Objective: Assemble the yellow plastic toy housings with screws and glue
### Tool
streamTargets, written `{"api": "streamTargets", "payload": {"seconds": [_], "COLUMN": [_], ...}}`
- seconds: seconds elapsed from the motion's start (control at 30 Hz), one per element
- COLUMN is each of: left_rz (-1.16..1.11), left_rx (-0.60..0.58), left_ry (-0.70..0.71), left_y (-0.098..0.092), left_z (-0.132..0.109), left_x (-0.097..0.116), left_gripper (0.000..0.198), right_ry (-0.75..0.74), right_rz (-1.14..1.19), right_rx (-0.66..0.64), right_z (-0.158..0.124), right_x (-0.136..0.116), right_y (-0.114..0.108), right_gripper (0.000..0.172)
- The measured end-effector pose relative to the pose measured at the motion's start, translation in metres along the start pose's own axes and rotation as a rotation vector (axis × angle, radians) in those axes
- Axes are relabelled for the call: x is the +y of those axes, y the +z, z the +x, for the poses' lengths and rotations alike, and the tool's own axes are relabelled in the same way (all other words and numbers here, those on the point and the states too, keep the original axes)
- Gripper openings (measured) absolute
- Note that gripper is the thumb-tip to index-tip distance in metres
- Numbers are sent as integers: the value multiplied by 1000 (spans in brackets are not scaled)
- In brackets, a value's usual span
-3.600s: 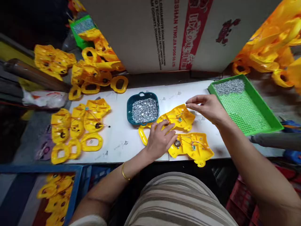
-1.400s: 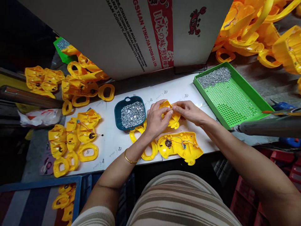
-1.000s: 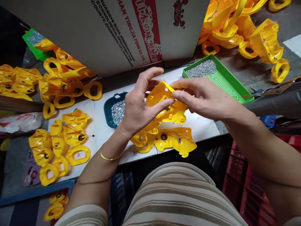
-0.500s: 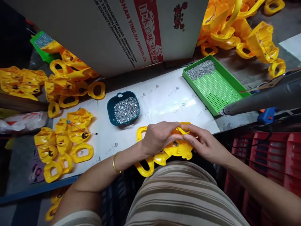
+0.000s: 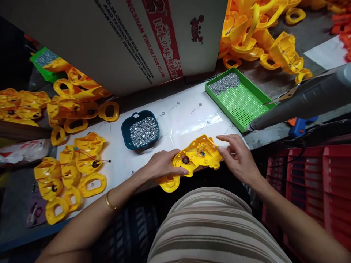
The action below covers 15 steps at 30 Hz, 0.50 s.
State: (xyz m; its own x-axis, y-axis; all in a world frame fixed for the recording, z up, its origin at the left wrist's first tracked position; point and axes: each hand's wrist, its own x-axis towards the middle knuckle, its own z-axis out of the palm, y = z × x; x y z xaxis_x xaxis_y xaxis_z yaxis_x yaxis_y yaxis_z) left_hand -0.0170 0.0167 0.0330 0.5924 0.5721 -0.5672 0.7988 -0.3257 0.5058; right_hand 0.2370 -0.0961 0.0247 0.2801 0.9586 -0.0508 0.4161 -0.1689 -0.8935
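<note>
My left hand grips the left end of a yellow plastic shell, thumb over its near edge. The hollow inside faces up, showing thin wires, a round dark speaker-like part and a small circuit board. Just at the shell's right end is my right hand, fingers apart, with nothing visible in them; whether a fingertip touches the shell I cannot tell. Partly under the left hand lies a yellow ring-shaped piece at the table edge.
A dark teal tray of small metal screws stands beyond my left hand. Farther right, a green perforated tray holds more, beside a grey pole. Yellow shells and rings lie left. A large carton stands behind; red crates sit right.
My left hand has shifted to the shell's left end, and my right hand has come away from the yellow piece it pinched. The shell's inside now shows more fully. The view has shifted slightly.
</note>
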Motion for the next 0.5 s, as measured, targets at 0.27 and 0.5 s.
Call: {"api": "streamTargets", "payload": {"seconds": [0.27, 0.5], "left_rz": [-419, 56], "left_rx": [258, 474], "left_ry": [58, 350], "left_y": [28, 35], "left_z": [-12, 3], "left_x": [29, 84], "left_gripper": [52, 72], "right_ry": [410, 277], "right_rz": [520, 655], "right_rx": [-480, -58], "right_z": [-40, -47], "right_x": [-2, -24], "right_y": [18, 22], "right_gripper": [56, 65]}}
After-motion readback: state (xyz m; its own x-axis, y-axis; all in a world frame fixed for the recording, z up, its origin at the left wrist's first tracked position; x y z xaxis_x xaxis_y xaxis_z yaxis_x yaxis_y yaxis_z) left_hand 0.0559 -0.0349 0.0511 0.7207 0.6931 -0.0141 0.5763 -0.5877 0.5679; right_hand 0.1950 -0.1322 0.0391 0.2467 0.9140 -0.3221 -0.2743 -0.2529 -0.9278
